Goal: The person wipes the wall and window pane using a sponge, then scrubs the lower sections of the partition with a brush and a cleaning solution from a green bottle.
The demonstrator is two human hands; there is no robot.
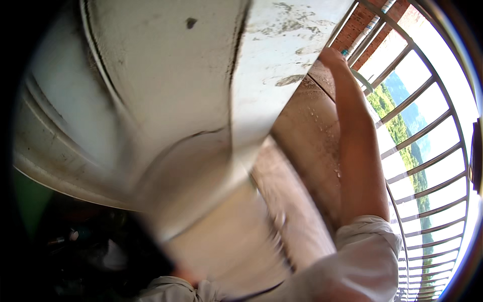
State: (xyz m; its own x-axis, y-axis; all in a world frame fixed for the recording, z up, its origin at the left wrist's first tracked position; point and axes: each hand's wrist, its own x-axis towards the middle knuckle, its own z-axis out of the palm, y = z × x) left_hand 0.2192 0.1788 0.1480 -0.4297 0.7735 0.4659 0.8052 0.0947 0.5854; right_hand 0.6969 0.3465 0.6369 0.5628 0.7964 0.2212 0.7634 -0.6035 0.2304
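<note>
A large off-white casing with dirt stains, seams and a rounded rim fills the upper left and middle. Its smooth side face carries dark smears. My right hand is stretched far forward, beside that face's edge. Its fingers are partly hidden, so whether they grip anything cannot be told. Close by the hand is a turquoise fitting at the end of a white pipe. My left hand is out of view; just a rolled sleeve and a bit of forearm show at the bottom.
Wet brown tiles with water drops lie under my right arm. A curved metal railing runs down the right, with green hills beyond. Red brickwork stands at the top. Dark, unclear objects lie at lower left.
</note>
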